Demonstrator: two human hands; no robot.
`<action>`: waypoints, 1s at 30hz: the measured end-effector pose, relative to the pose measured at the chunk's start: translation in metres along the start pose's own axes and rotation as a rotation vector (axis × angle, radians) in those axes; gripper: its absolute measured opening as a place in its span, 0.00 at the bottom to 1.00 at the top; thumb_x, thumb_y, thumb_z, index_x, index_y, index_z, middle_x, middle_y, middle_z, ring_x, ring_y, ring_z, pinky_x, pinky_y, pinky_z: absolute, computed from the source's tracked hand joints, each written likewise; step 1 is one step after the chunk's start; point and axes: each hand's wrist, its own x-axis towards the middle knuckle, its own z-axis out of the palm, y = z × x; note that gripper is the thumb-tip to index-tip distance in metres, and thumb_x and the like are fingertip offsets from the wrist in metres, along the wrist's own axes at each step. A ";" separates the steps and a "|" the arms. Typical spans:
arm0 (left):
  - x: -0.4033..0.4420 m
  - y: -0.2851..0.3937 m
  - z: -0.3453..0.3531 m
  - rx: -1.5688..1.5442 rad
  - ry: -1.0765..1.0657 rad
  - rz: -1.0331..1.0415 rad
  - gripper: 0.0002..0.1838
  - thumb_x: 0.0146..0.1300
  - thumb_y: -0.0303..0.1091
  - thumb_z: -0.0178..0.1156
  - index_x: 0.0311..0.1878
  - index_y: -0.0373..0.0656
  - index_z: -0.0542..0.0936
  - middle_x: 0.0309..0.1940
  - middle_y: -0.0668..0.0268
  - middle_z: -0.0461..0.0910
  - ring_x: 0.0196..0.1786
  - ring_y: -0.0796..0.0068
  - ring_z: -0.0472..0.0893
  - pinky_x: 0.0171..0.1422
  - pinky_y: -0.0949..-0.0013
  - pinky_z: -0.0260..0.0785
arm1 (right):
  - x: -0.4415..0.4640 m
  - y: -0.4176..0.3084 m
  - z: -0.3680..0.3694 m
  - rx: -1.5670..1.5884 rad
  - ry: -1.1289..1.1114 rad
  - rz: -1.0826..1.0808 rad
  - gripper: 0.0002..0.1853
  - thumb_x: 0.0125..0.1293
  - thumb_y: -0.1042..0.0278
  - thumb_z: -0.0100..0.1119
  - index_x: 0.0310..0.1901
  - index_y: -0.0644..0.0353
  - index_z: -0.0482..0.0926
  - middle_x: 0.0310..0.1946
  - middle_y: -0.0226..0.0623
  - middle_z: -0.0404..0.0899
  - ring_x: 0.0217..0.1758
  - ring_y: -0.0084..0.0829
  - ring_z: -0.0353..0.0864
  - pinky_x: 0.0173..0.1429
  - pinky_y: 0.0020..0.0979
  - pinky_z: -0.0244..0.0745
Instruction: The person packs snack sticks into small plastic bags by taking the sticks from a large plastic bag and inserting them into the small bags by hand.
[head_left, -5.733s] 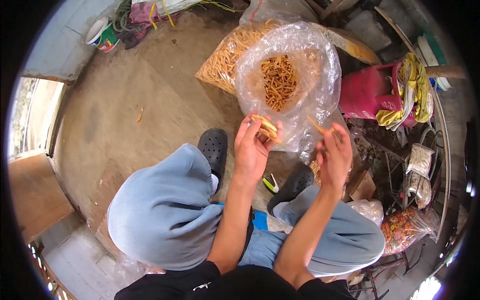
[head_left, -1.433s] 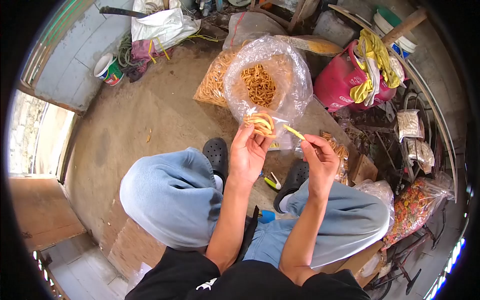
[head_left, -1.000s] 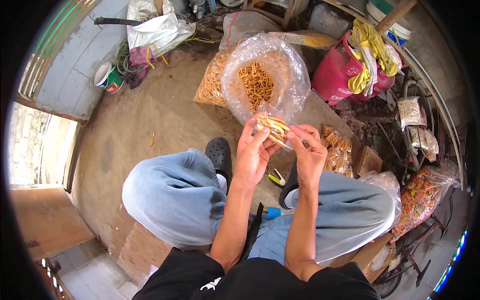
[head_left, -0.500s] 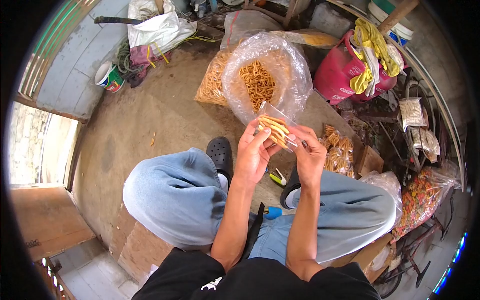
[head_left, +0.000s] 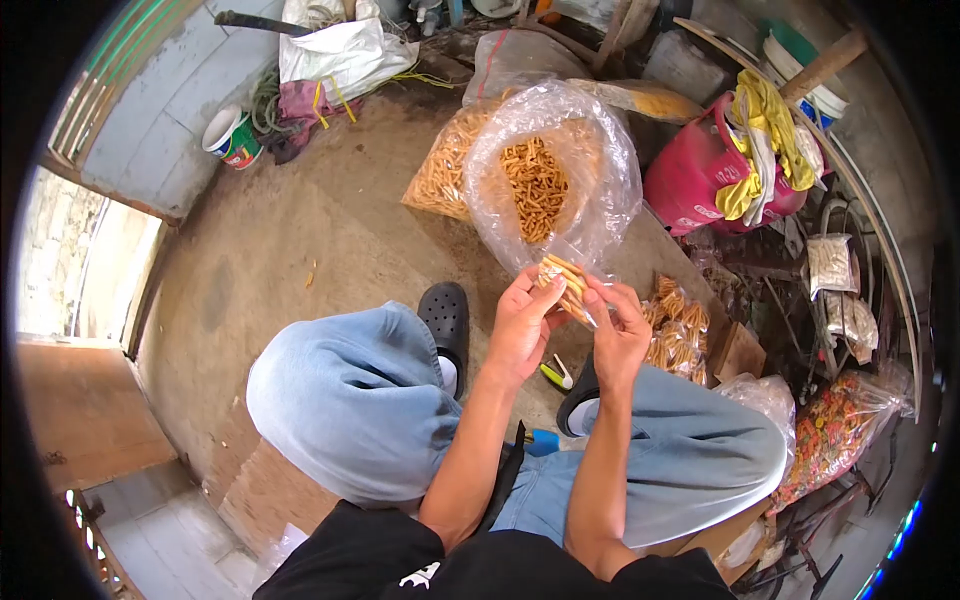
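Note:
A small clear bag of snack sticks (head_left: 566,284) is held between my two hands, in front of the big bag. My left hand (head_left: 524,325) grips its left side, thumb on top. My right hand (head_left: 617,333) pinches its right side. Just beyond lies a large open plastic bag (head_left: 610,165) with brown snack sticks (head_left: 535,188) inside. To the right of my right hand, several small filled bags (head_left: 678,335) rest on the floor. A green and white stapler-like tool (head_left: 556,374) lies between my shoes.
A red gas cylinder (head_left: 690,170) with yellow cloths (head_left: 765,140) stands at the right. A bag of colourful snacks (head_left: 835,435) is at the lower right. At the upper left are a small bucket (head_left: 232,138) and a white sack (head_left: 345,55).
The loose stick that my right hand held earlier no longer shows there. My right hand has come in to the small bag, and both hands now hold it.

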 end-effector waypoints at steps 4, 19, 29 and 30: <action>0.005 -0.010 -0.006 -0.079 0.045 0.022 0.12 0.69 0.35 0.54 0.52 0.43 0.72 0.47 0.64 0.79 0.48 0.77 0.79 0.52 0.69 0.74 | 0.002 0.016 0.000 0.173 0.005 -0.062 0.08 0.60 0.77 0.64 0.42 0.65 0.83 0.41 0.32 0.77 0.41 0.20 0.74 0.44 0.21 0.70; 0.035 -0.021 -0.045 -0.447 0.312 -0.019 0.11 0.68 0.31 0.53 0.51 0.42 0.71 0.46 0.63 0.79 0.46 0.73 0.81 0.49 0.71 0.78 | 0.104 0.109 0.032 0.038 0.030 0.452 0.12 0.65 0.61 0.59 0.39 0.63 0.82 0.33 0.32 0.80 0.34 0.21 0.76 0.35 0.23 0.72; 0.038 -0.021 -0.045 -0.469 0.346 -0.075 0.13 0.68 0.35 0.54 0.52 0.42 0.74 0.48 0.64 0.79 0.49 0.71 0.81 0.47 0.71 0.80 | 0.200 0.216 0.096 -0.777 -0.427 -0.048 0.15 0.59 0.68 0.52 0.46 0.57 0.82 0.43 0.47 0.81 0.47 0.46 0.80 0.52 0.39 0.75; 0.040 -0.019 -0.044 -0.458 0.359 -0.077 0.13 0.68 0.35 0.54 0.52 0.42 0.74 0.47 0.64 0.80 0.48 0.72 0.81 0.46 0.71 0.81 | 0.204 0.219 0.099 -0.819 -0.459 -0.129 0.16 0.58 0.69 0.51 0.48 0.56 0.81 0.45 0.47 0.80 0.49 0.46 0.79 0.53 0.39 0.74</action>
